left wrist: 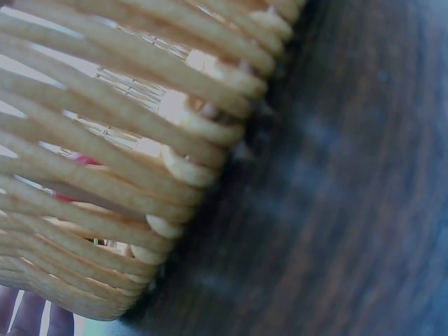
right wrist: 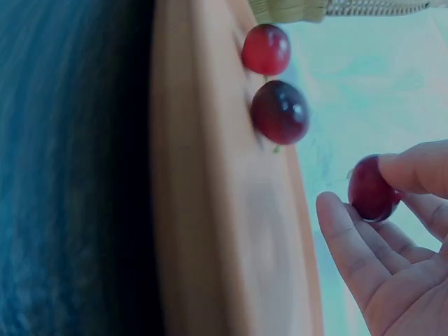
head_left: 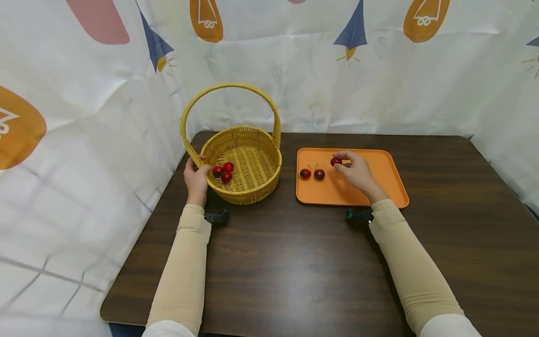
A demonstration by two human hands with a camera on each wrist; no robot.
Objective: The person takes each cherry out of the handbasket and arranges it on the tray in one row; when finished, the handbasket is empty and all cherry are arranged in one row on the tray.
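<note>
My right hand (head_left: 358,173) pinches a dark red cherry (head_left: 335,161) between thumb and fingers, just above the orange tray (head_left: 349,194). In the right wrist view the held cherry (right wrist: 373,189) is clear of the tray surface. Two more cherries, one redder (head_left: 305,173) and one darker (head_left: 319,174), lie side by side on the tray's left part. At the left, my left hand (head_left: 196,180) grips the side of a yellow woven basket (head_left: 252,194) near the foot of its handle. Three red cherries (head_left: 226,177) sit together inside the basket, by that hand.
Both basket and tray stand on a dark brown wooden table (head_left: 286,262), the tray to the basket's right. The basket's tall handle (head_left: 231,85) arches upward. A white printed curtain (head_left: 294,93) hangs behind the table and along its sides.
</note>
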